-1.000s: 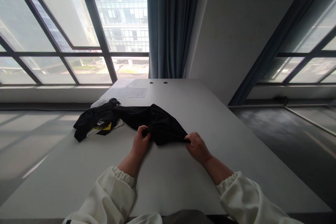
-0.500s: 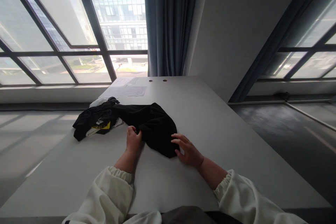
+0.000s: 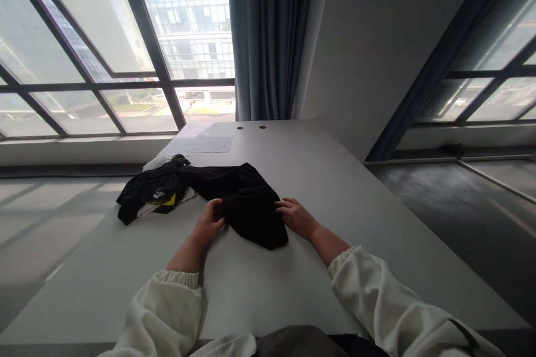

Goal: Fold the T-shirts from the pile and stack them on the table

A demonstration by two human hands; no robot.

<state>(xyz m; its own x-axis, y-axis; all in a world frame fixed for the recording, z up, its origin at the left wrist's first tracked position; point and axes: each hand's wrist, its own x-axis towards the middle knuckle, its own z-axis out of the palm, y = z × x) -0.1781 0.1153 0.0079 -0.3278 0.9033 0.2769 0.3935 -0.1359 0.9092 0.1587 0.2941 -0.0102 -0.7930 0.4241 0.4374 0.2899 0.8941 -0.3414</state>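
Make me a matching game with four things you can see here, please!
Things:
1. Black cloth
2. Middle curtain
3. Sheets of paper
4. Sleeves

Clues:
A. Flat on the far end of the table
B. Cream, gathered at the cuffs
C. Partly between the left hand and the right hand
D. Blue, hanging in folds

Right pairs: 1-C, 2-D, 3-A, 4-B

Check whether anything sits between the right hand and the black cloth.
Nothing visible does: the right hand is at the right edge of the black cloth. The heap of clothes lies away to the left, meeting the cloth's far-left end; whether the cloth is caught there, I can't tell.
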